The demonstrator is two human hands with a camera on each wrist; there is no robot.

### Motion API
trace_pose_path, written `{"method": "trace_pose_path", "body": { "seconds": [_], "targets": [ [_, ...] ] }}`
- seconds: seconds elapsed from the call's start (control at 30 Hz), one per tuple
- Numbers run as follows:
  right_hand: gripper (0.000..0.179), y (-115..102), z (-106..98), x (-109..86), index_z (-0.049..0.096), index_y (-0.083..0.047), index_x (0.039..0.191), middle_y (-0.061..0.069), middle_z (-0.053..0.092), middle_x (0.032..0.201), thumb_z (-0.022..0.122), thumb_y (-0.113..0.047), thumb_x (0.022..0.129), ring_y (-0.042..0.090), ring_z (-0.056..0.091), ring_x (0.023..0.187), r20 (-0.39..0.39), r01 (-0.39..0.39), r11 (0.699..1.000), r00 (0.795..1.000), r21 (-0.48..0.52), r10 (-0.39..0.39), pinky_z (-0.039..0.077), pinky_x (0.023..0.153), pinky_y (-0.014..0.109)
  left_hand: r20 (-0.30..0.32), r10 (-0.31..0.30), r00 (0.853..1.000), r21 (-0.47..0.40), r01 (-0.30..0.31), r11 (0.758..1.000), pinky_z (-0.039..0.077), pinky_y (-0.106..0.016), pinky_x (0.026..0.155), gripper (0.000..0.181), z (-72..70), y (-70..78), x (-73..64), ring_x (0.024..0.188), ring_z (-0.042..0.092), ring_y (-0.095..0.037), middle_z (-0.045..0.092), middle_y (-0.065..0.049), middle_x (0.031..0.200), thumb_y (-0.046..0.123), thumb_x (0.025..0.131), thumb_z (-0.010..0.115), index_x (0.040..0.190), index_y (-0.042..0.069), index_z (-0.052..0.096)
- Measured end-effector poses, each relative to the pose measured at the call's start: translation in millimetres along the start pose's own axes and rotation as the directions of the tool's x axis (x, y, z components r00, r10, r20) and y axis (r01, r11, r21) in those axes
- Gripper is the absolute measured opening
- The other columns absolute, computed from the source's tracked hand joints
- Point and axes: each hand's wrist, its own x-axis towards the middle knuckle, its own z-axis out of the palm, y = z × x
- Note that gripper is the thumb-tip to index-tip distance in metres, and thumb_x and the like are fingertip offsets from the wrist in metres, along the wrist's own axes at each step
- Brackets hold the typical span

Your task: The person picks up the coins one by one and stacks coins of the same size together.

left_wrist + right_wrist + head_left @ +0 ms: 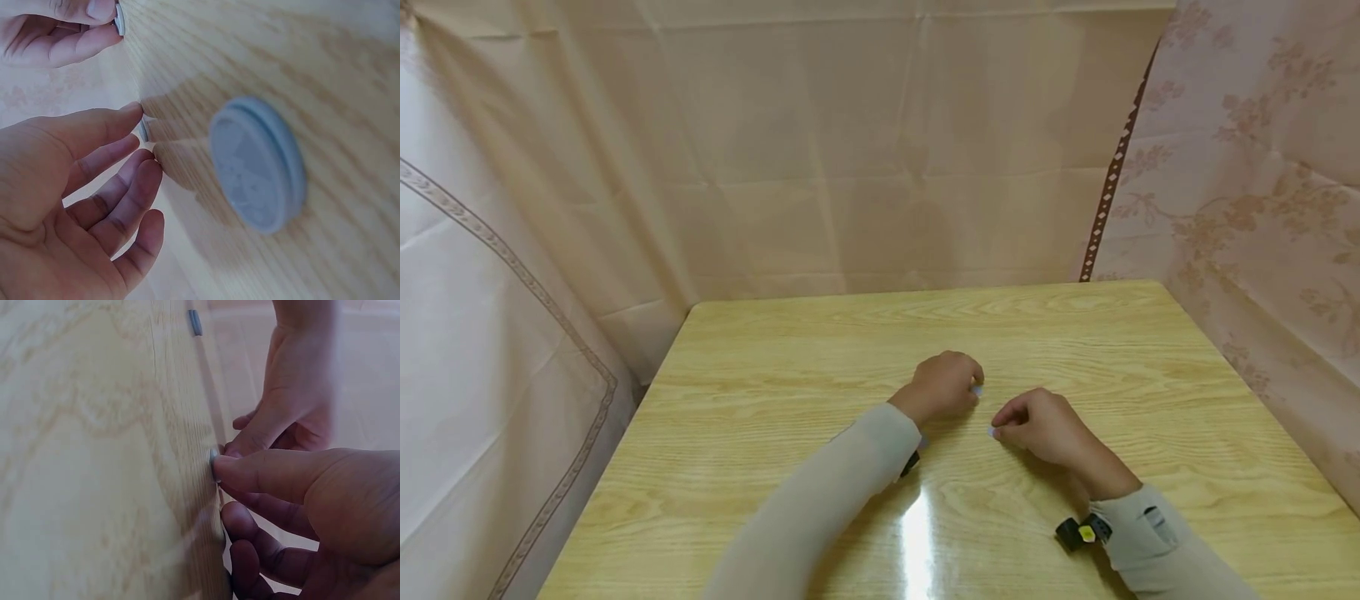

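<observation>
Near the middle of the table my left hand [943, 383] has its thumb and fingers loosely spread about a small grey-blue disc [143, 130]. A sliver of table shows between the forefinger and that disc in the head view. To its right, low over the wood, my right hand [1043, 427] pinches a second disc [120, 20] between thumb and forefinger. A third disc [253, 167], round with a grooved edge and a raised pattern on its face, lies on the tabletop beside the left wrist. The left sleeve partly covers it in the head view.
The wood-grain table [737, 433] has rounded back corners and a bright glare patch near the front. A beige cloth [880, 150] hangs behind it, with patterned cloth [1262, 208] at the right. A black wrist camera [1070, 534] juts from the right cuff.
</observation>
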Motion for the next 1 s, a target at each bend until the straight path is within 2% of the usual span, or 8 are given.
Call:
{"method": "trace_pose_path", "body": {
  "seconds": [0.23, 0.43, 0.6, 0.73, 0.83, 1.0],
  "targets": [
    [0.005, 0.2, 2.5, -0.9, 0.08, -0.016, 0.092, -0.005, 0.07, 0.079, 0.079, -0.021, 0.091, 0.014, 0.06, 0.071, 0.0, 0.003, 1.0, 1.0, 0.005, -0.003, 0.048, 0.061, 0.028, 0.007, -0.002, 1.0, -0.028, 0.002, 1.0, 0.058, -0.027, 0.082, 0.034, -0.7, -2.0, -3.7, 0.118, 0.067, -0.015, 0.07, 0.006, 0.132, 0.022, 0.095, 0.075, 0.129, 0.02, 0.072],
    [0.005, -3.2, 3.4, -0.8, 0.076, -0.016, 0.088, -0.004, 0.067, 0.077, 0.077, -0.019, 0.092, 0.013, 0.057, 0.069, 0.023, 0.01, 1.0, 1.0, -0.009, -0.01, 0.046, 0.06, 0.026, 0.013, -0.004, 1.0, -0.059, 0.005, 0.998, 0.057, -0.026, 0.078, 0.034, -5.3, -17.2, -20.4, 0.108, 0.066, -0.012, 0.071, 0.006, 0.126, 0.019, 0.093, 0.074, 0.127, 0.017, 0.073],
    [0.008, -6.2, 4.0, -0.3, 0.072, -0.014, 0.087, -0.003, 0.064, 0.077, 0.075, -0.017, 0.093, 0.013, 0.055, 0.068, 0.046, 0.035, 0.999, 0.998, -0.041, -0.033, 0.045, 0.061, 0.027, 0.025, 0.007, 1.0, -0.122, -0.004, 0.993, 0.053, -0.026, 0.074, 0.021, -10.5, -36.5, -39.9, 0.088, 0.063, -0.007, 0.072, 0.01, 0.1, 0.023, 0.09, 0.079, 0.111, 0.019, 0.078],
    [0.007, -7.0, 5.0, -0.3, 0.07, -0.012, 0.088, -0.001, 0.063, 0.079, 0.073, -0.015, 0.094, 0.014, 0.054, 0.071, 0.059, 0.042, 0.998, 0.998, -0.056, -0.039, 0.045, 0.061, 0.027, 0.05, 0.04, 0.998, -0.189, -0.03, 0.981, 0.052, -0.026, 0.072, 0.01, -12.1, -49.1, -55.4, 0.08, 0.061, -0.005, 0.068, 0.014, 0.087, 0.021, 0.086, 0.082, 0.095, 0.023, 0.077],
    [0.007, -8.1, 6.3, -0.9, 0.07, -0.011, 0.088, -0.001, 0.063, 0.08, 0.073, -0.014, 0.094, 0.014, 0.054, 0.071, 0.062, 0.042, 0.998, 0.997, -0.056, -0.039, 0.045, 0.061, 0.026, 0.07, 0.055, 0.996, -0.218, -0.039, 0.975, 0.053, -0.025, 0.07, 0.007, -13.7, -51.9, -64.9, 0.078, 0.063, -0.005, 0.068, 0.015, 0.082, 0.02, 0.086, 0.082, 0.088, 0.024, 0.077],
    [0.009, -11.9, 10.1, -2.1, 0.071, -0.012, 0.087, -0.001, 0.063, 0.077, 0.075, -0.016, 0.093, 0.014, 0.054, 0.069, 0.066, 0.039, 0.999, 0.997, -0.02, -0.038, 0.044, 0.059, 0.025, 0.026, 0.053, 0.998, -0.198, -0.047, 0.979, 0.053, -0.025, 0.069, 0.01, -16.0, -49.4, -71.5, 0.078, 0.063, -0.006, 0.069, 0.015, 0.082, 0.015, 0.092, 0.073, 0.087, 0.023, 0.078]
  ]
}}
